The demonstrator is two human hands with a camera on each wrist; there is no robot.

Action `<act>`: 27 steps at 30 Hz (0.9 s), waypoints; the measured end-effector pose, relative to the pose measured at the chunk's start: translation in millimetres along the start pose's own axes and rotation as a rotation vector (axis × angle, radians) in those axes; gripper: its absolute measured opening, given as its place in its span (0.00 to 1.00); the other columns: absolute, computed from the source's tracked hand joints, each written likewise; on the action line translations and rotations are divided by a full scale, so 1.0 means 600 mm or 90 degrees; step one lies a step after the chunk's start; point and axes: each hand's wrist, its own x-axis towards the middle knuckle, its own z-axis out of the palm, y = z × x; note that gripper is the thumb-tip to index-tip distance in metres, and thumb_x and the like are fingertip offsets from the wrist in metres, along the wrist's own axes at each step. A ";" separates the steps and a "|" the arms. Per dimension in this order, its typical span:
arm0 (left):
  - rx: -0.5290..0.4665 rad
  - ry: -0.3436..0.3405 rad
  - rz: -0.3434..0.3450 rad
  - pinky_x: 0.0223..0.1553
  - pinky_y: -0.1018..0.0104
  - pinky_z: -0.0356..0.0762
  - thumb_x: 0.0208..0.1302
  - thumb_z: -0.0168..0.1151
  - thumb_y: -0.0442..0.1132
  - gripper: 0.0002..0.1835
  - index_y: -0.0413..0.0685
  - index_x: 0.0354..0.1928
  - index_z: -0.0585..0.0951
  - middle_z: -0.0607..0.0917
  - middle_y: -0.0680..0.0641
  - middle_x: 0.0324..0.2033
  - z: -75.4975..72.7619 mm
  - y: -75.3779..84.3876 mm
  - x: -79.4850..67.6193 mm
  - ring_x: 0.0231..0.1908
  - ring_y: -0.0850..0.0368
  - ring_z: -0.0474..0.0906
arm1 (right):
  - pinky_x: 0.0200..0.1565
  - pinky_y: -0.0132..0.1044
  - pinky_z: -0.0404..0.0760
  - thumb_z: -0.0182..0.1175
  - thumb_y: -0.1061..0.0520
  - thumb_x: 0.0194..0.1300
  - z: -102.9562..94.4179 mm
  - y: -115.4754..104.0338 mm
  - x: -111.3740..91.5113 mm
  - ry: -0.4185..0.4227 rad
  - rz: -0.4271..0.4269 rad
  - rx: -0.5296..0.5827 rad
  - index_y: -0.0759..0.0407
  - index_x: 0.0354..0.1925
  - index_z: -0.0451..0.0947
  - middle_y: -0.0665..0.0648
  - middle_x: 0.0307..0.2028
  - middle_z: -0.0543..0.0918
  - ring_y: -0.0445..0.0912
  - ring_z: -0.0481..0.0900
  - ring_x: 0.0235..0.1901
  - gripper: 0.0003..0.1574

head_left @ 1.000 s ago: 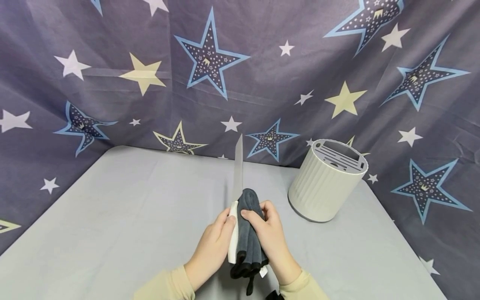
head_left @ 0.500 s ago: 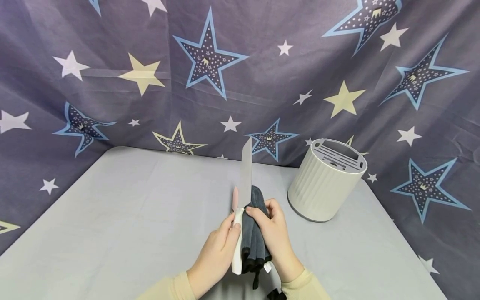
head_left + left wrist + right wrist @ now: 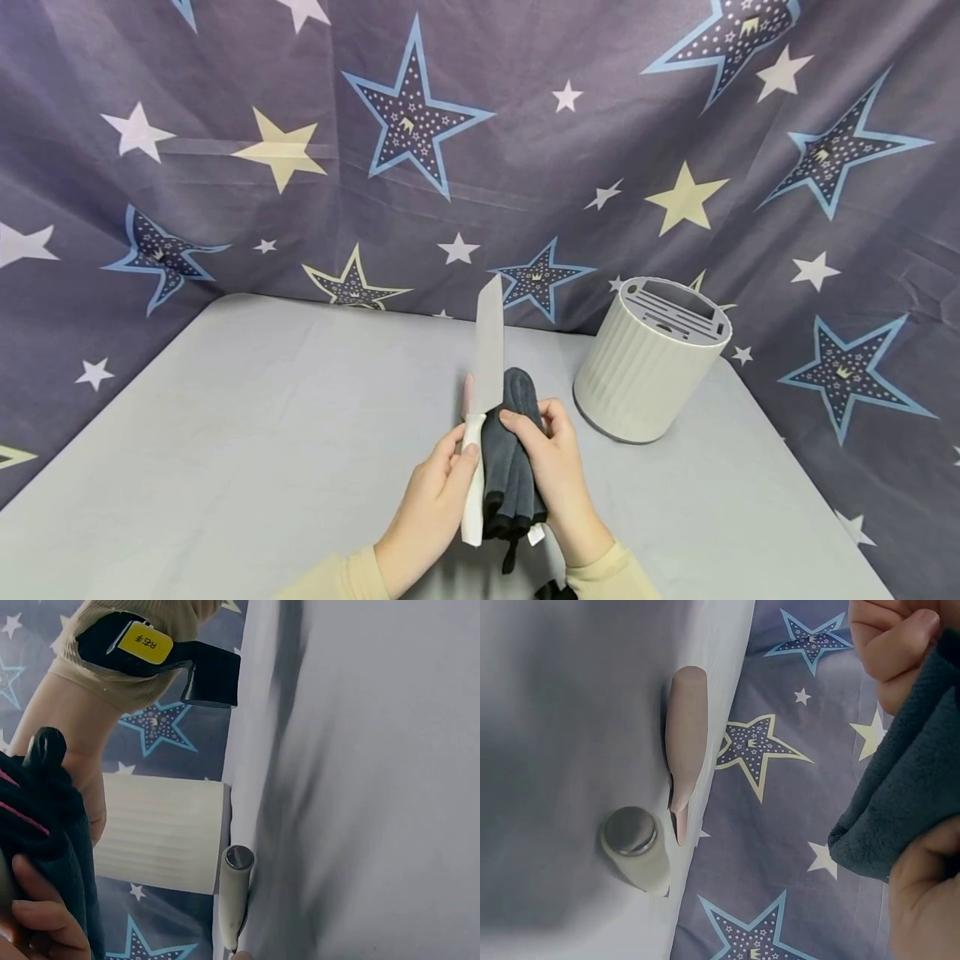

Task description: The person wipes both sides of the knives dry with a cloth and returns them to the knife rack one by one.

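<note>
My left hand (image 3: 431,500) holds a kitchen knife (image 3: 490,350) by its white handle, the broad blade pointing up and away. My right hand (image 3: 558,467) grips a folded dark grey-blue towel (image 3: 513,475) with black edging, right beside the knife handle. In the head view a pink blade (image 3: 468,396) shows partly behind the knife. The right wrist view has a pink-handled knife (image 3: 688,727) lying on the table, near a pale handle (image 3: 634,840) with a metal end cap. My left fingers are against the towel in the left wrist view, where the held knife is mostly hidden.
A ribbed off-white knife block (image 3: 648,371) with a slotted grey top stands at the right rear of the pale table (image 3: 262,433). A star-patterned cloth (image 3: 420,208) hangs behind and around the table. A black item (image 3: 555,590) shows by the right sleeve.
The knife has shifted slightly right and down, and its blade has turned to show more of its flat side. The pink blade has come into view behind it. Both hands keep their holds.
</note>
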 end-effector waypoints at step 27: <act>0.059 0.067 -0.026 0.29 0.70 0.77 0.78 0.45 0.48 0.27 0.36 0.69 0.67 0.87 0.48 0.31 -0.014 -0.002 0.021 0.27 0.62 0.80 | 0.25 0.35 0.81 0.65 0.57 0.59 0.009 -0.005 -0.024 -0.053 0.030 0.010 0.63 0.37 0.67 0.55 0.28 0.78 0.43 0.81 0.22 0.17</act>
